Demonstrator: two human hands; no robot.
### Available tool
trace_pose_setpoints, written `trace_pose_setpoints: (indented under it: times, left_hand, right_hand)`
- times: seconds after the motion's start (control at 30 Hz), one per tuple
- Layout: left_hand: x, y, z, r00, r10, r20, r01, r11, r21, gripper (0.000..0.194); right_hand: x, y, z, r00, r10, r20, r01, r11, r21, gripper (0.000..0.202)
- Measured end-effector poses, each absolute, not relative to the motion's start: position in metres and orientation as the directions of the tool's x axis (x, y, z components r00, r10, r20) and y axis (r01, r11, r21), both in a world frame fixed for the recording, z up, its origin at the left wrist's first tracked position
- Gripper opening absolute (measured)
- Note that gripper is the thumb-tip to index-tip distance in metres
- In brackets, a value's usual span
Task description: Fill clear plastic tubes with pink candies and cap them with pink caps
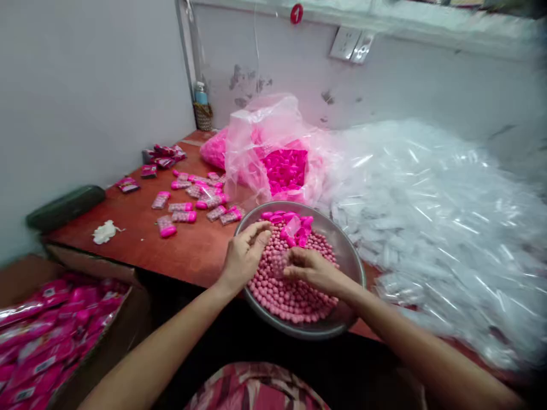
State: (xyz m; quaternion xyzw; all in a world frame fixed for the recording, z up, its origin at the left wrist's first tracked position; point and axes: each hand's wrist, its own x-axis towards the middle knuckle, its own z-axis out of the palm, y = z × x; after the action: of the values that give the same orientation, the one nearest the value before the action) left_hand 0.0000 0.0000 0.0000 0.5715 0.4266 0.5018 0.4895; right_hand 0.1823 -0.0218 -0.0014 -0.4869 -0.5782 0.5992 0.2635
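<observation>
A round metal bowl (356,250) full of small pink balls (294,299) sits at the table's front edge. Several bright pink caps (301,230) lie on the balls at the far side. Over the bowl's left part is my left hand (245,253), its thumb and fingers drawn together; whether anything is between them I cannot make out. My right hand (314,270) pinches a small clear plastic container (280,263) just above the balls. The container is blurred, and its contents are hard to tell from the balls behind.
Behind the bowl stands a plastic bag of pink caps (285,171). Clear empty containers (427,228) are heaped at right. Filled, capped containers (183,216) lie on the red table (128,250) at left. A cardboard box (128,324) of pink packets stands lower left.
</observation>
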Motion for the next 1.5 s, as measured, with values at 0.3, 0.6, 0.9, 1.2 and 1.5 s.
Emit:
trace_pose_setpoints:
  times: [0.3,0.6,0.9,1.2,1.5]
  left_hand:
    - [0.015,-0.013,0.010,0.473,0.881,-0.030,-0.117,0.096,0.988,0.020]
    - [0.025,-0.016,0.011,0.488,0.851,-0.194,-0.268,0.358,0.894,0.028]
    - [0.024,-0.018,0.007,0.573,0.816,-0.077,-0.165,0.206,0.965,0.021]
    - [0.019,-0.019,0.014,0.270,0.963,0.000,-0.366,0.103,0.925,0.032]
    - [0.017,-0.018,0.008,0.290,0.957,-0.010,-0.320,0.107,0.941,0.028]
  right_hand:
    - [0.188,-0.034,0.013,-0.268,0.955,-0.128,-0.018,-0.138,-0.990,0.022]
    - [0.216,-0.037,0.025,-0.236,0.964,-0.122,0.063,-0.110,-0.992,0.021]
    - [0.190,-0.038,0.038,-0.160,0.912,0.377,0.427,0.409,-0.807,0.019]
    - [0.224,-0.021,0.027,-0.165,0.973,0.164,0.772,0.231,-0.592,0.016]
    - [0.208,-0.005,0.005,-0.206,0.971,-0.123,0.979,0.206,-0.014,0.021]
